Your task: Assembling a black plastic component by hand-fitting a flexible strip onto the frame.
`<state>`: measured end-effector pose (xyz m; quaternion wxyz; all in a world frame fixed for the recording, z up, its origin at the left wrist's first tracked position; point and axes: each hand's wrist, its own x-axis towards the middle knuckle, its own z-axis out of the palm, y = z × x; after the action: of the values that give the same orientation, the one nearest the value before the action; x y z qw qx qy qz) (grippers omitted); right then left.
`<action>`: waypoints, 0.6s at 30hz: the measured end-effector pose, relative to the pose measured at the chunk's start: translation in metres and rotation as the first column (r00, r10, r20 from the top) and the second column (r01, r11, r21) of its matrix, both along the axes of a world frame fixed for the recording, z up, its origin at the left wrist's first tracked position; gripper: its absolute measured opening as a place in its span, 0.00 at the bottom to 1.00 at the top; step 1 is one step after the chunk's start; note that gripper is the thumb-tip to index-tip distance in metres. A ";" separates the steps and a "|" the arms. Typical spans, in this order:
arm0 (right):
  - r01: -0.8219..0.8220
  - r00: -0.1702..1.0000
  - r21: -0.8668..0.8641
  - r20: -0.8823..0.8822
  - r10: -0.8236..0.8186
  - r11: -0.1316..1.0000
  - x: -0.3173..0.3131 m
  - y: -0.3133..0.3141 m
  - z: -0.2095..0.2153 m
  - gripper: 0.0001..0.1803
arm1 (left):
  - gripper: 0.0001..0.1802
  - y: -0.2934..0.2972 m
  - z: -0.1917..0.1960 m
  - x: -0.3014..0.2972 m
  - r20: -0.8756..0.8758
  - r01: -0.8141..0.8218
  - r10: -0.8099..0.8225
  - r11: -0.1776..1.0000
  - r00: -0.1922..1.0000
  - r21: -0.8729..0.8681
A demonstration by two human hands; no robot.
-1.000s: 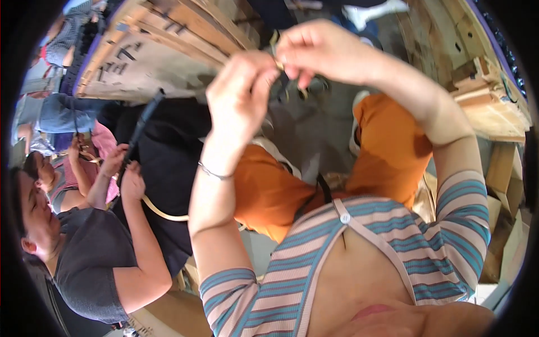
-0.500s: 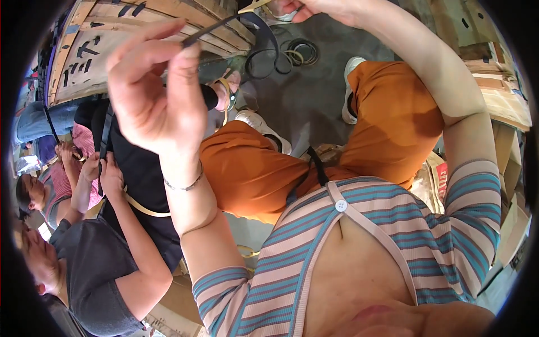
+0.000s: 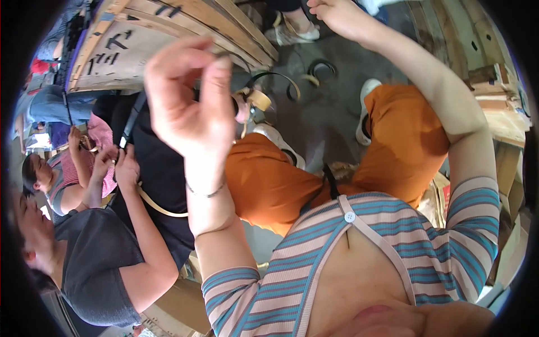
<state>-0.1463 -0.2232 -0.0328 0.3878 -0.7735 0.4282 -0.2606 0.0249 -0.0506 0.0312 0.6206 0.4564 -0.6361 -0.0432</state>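
Note:
My left hand point(image 3: 193, 106) is raised at the left centre, thumb and forefinger pinched on the end of a narrow strap. The strap point(image 3: 293, 87) is black on one face and tan on the other. It runs from my fingertips and hangs in a loose curl over the floor. At the top edge my right hand point(image 3: 343, 19) reaches far out, fingers loosely bent and partly cut off by the frame. No strap shows in it.
Beside me on the left, a person in a dark shirt point(image 3: 92, 264) handles a black strap point(image 3: 133, 121). Another person in pink point(image 3: 67, 177) sits beyond. A wooden crate point(image 3: 120, 50) stands at the upper left. Coiled strap point(image 3: 323, 70) lies on the grey floor.
The strap was stretched between my hands; its far end has left my right hand and dropped into a curl. My left hand has shifted right, my right hand slightly right.

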 end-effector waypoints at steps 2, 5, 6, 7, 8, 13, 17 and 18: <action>-0.071 0.953 0.198 0.304 0.007 0.978 0.006 0.017 0.021 0.14 | 0.09 -0.002 -0.008 -0.001 -0.054 0.049 -0.046 0.997 0.997 0.053; -0.383 0.748 -0.136 0.535 0.393 0.914 0.012 0.049 0.035 0.14 | 0.10 0.004 -0.002 -0.001 0.060 0.022 -0.029 0.993 0.998 0.112; -0.408 0.692 -0.278 0.527 0.493 0.870 0.016 0.062 0.038 0.16 | 0.09 0.005 -0.002 -0.002 0.072 0.009 -0.017 0.994 0.997 0.109; -0.417 0.714 -0.335 0.455 0.532 0.845 0.017 0.069 0.043 0.17 | 0.10 0.003 0.004 -0.005 0.075 -0.037 0.030 0.995 0.997 0.096; -0.425 0.733 -0.391 0.381 0.564 0.816 0.016 0.076 0.046 0.19 | 0.10 0.002 0.010 -0.009 0.078 -0.085 0.079 0.993 0.994 0.080; -0.620 0.609 0.067 0.670 0.425 0.782 0.020 0.085 0.041 0.11 | 0.11 0.001 0.005 -0.012 0.136 -0.069 0.067 0.998 0.988 0.014; -0.625 0.620 0.061 0.645 0.447 0.778 0.012 0.078 0.048 0.10 | 0.10 -0.001 0.012 -0.017 0.056 -0.032 0.028 0.998 0.998 0.054; -0.627 0.611 0.058 0.656 0.444 0.777 0.011 0.079 0.050 0.10 | 0.10 -0.002 0.013 -0.018 0.039 -0.011 0.009 0.998 0.999 0.058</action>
<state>-0.1354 -0.1439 0.0171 0.6701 -0.6758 0.0580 -0.3016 0.0064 -0.0530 0.0437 0.5947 0.4782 -0.6444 -0.0498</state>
